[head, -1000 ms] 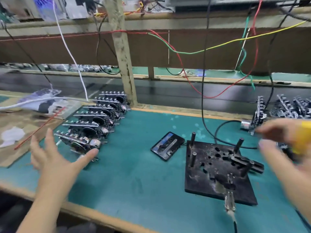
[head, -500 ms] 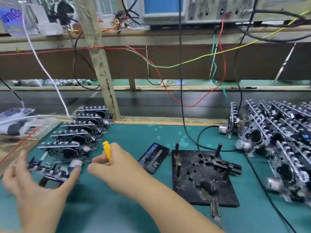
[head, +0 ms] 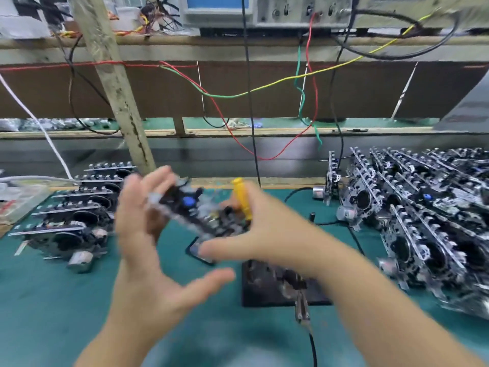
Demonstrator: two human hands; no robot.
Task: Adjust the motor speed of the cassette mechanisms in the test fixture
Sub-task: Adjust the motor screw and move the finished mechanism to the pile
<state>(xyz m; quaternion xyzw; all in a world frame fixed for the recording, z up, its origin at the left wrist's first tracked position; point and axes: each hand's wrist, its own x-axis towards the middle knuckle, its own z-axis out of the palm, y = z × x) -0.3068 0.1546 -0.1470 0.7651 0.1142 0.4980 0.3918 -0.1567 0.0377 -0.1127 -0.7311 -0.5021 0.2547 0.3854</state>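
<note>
1. No writing is readable.
2. The cassette mechanism (head: 201,210) has left the row (it lay there half a second ago); both hands now grip it above the test fixture (head: 267,284).
3. Left hand (head: 148,247) and right hand (head: 267,231) are blurred; the right seemingly also clamps a yellow screwdriver (head: 242,200).

Workbench, green mat surface (head: 66,308), wooden front and rear edging. Landmark: black test fixture plate (head: 264,290), lying flat near centre, partly hidden by an arm. Far left of the plate: row of cassette mechanisms (head: 68,229) standing in a line running toward the back edge. Right of the plate: dense pile of cassette mechanisms (head: 428,213), tightly packed, some leaning. Just left of and behind the plate: 1 black cassette (head: 197,251), mostly hidden. Behind the plate: black cable (head: 299,193) lying on the mat. Far left edge: clear plastic tray (head: 18,200).
</note>
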